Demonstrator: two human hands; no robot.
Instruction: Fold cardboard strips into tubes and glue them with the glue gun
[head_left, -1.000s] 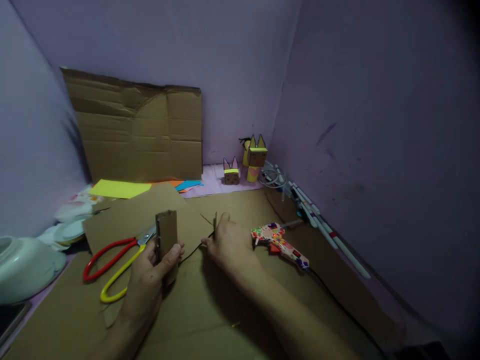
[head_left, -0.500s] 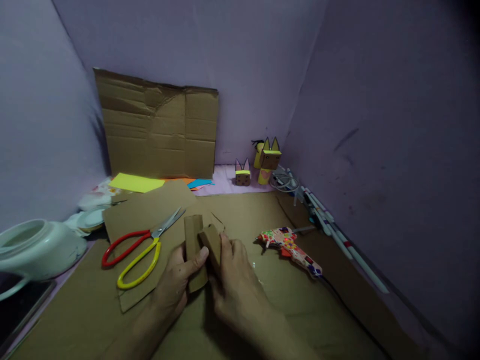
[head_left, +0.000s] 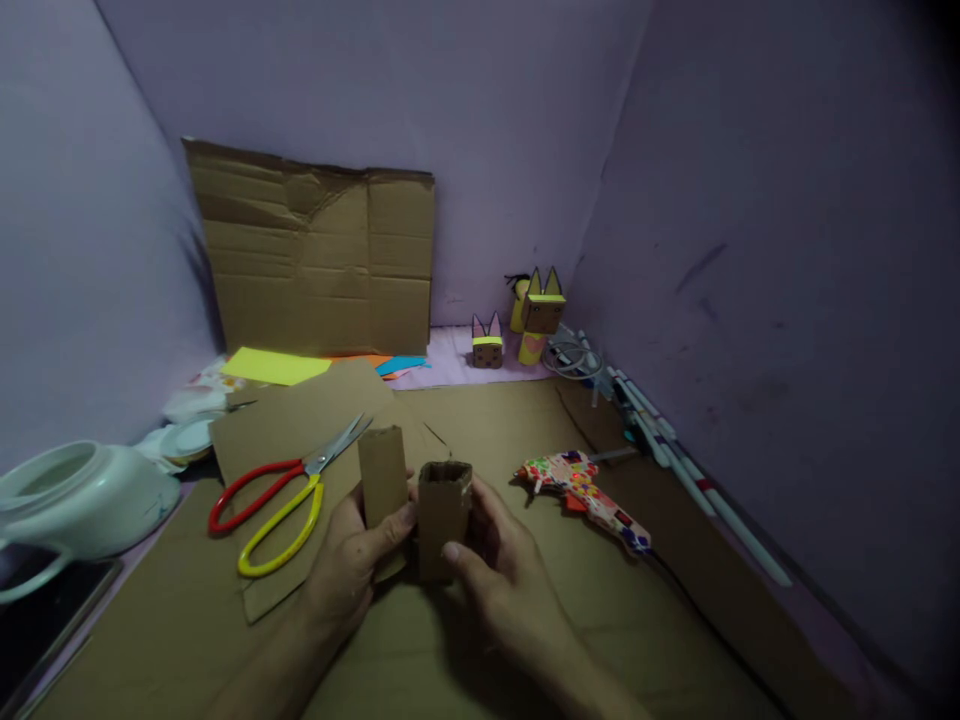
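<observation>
My left hand [head_left: 352, 555] is closed around a narrow upright cardboard tube [head_left: 383, 478], its thumb lying across the front. Close beside it, a second cardboard tube [head_left: 444, 525] is gripped by my right hand [head_left: 499, 560], thumb low on the near face. That second tube stands upright and shows its hollow square top. The far fingers of both hands are partly hidden behind the tubes. To the left lie scissors [head_left: 318, 466] with one red and one yellow handle. A flower-patterned glue gun [head_left: 585, 492] rests to the right, its cord running toward me.
A cardboard sheet [head_left: 322, 260] leans on the back wall, with yellow paper [head_left: 276, 366] before it. Small cat-eared cardboard figures [head_left: 487, 353] stand at the back. A white teapot [head_left: 112, 500] is at left; several white sticks [head_left: 739, 530] lie along the right wall.
My right hand has turned its tube from a tilted position to upright, so the open top now shows. The two tubes stand a little apart, with the left one slightly shifted left.
</observation>
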